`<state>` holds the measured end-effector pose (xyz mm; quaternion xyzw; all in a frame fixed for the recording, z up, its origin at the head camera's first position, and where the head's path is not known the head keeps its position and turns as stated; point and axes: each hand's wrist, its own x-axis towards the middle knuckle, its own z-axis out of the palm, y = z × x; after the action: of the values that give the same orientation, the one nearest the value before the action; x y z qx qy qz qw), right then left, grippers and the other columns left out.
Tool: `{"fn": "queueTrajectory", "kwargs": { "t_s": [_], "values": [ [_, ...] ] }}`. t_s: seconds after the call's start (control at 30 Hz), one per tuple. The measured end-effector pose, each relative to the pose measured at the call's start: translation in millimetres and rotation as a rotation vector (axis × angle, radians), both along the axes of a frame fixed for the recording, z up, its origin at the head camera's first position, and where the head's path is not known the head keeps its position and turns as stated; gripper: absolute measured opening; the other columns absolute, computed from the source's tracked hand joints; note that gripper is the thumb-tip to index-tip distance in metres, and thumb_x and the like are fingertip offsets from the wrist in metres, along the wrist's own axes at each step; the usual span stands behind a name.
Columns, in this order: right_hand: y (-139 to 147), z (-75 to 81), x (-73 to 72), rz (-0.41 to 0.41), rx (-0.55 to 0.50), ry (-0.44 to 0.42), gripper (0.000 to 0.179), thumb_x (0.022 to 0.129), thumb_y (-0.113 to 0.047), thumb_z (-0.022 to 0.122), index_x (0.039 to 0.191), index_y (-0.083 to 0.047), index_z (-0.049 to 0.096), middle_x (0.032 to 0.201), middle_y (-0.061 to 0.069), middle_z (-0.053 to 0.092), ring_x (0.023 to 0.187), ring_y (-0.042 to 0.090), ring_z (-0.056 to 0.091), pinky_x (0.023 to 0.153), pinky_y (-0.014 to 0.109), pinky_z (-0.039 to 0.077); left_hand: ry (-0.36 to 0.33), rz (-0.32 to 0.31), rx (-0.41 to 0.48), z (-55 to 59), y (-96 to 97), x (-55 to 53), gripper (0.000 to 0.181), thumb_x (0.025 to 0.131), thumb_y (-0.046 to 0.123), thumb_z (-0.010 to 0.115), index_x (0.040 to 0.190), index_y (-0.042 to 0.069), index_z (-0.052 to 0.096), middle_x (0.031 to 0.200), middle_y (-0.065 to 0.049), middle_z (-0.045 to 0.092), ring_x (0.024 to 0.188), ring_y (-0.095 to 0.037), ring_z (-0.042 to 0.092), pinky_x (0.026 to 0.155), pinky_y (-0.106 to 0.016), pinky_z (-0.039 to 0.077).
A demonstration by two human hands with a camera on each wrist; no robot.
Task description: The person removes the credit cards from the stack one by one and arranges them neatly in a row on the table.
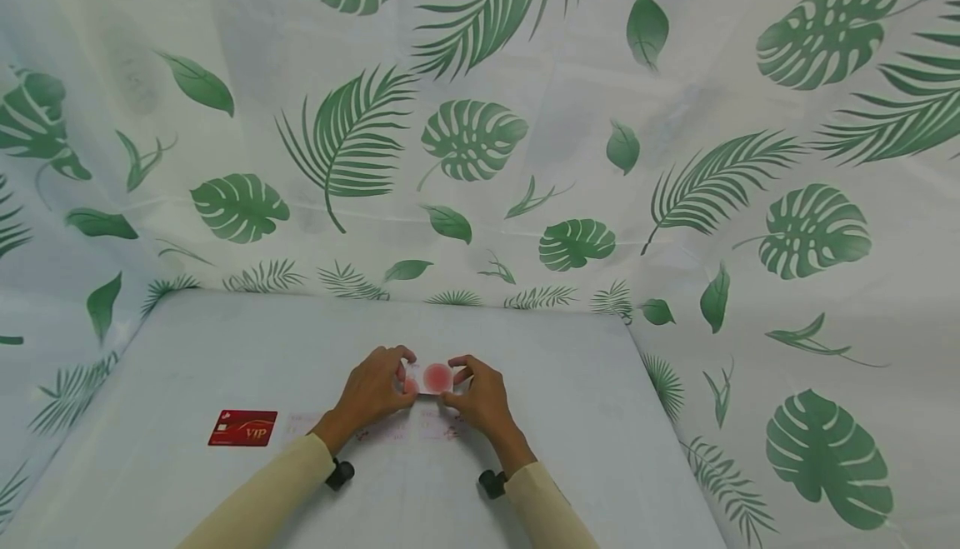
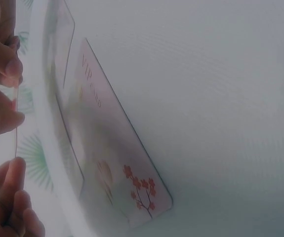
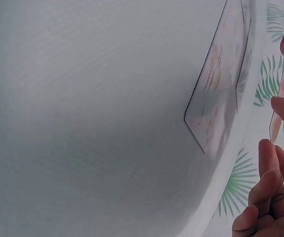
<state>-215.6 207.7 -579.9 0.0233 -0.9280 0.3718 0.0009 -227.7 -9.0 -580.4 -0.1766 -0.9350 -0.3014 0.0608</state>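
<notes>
Held card: a small white card with pink-red discs, between the two hands and seemingly lifted off the table, just beyond the row of pale cards; its printed face tilts toward the head view, perhaps so it can be looked at
Left hand: the left hand pinches the card's left end, thumb below and a fingertip above, covering part of that end
Right hand: the right hand pinches the right end the same way; gripping by the ends leaves the middle uncovered and probably steadies so thin a thing
Pale cards: flat under and between the forearms, the nearest in the left wrist view being a blossom card lettered VIP; the forearm hides some, so I cannot tell the full count
Red VIP card: flat at the left end, apart from both hands; its line with the pale ones suggests deliberate spacing
Table: white-covered, bearing the cards
Backdrop: leaf-printed cloth behind the table and at its sides, likely a screen
</notes>
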Motion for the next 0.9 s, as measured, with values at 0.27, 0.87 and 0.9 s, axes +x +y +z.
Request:
{"fn": "queueTrajectory", "kwargs": {
  "t_s": [0.27, 0.87, 0.9],
  "values": [
    [4, 1.1, 3.5, -0.017, 0.003, 0.002, 0.052, 0.072, -0.019, 0.087, 0.119, -0.023, 0.066, 0.09, -0.004, 0.066, 0.071, 0.012, 0.052, 0.059, 0.026, 0.043, -0.015, -0.002, -0.002, 0.2, 3.9, 1.8, 0.045, 0.074, 0.029, 0.08, 0.115, 0.018, 0.064, 0.077, 0.005, 0.058, 0.075, -0.008, 0.045, 0.061, -0.026, 0.041],
    [15, -0.1, 8.4, -0.017, -0.007, 0.04, 0.051, 0.071, -0.02, 0.088, 0.117, -0.023, 0.068, 0.088, -0.004, 0.068, 0.072, 0.012, 0.052, 0.06, 0.025, 0.044, 0.016, -0.028, -0.005, -1.7, 13.0, 3.3, 0.047, 0.073, 0.03, 0.083, 0.115, 0.02, 0.064, 0.074, 0.009, 0.054, 0.07, -0.005, 0.043, 0.057, -0.023, 0.039],
    [16, 0.2, 8.6, -0.017, -0.006, 0.042, 0.051, 0.071, -0.021, 0.087, 0.117, -0.022, 0.068, 0.088, -0.004, 0.068, 0.071, 0.012, 0.052, 0.06, 0.025, 0.043, 0.016, -0.03, -0.007, -1.9, 13.5, 3.3, 0.048, 0.073, 0.031, 0.083, 0.115, 0.02, 0.064, 0.075, 0.009, 0.054, 0.07, -0.005, 0.043, 0.057, -0.022, 0.039]
  ]
}}
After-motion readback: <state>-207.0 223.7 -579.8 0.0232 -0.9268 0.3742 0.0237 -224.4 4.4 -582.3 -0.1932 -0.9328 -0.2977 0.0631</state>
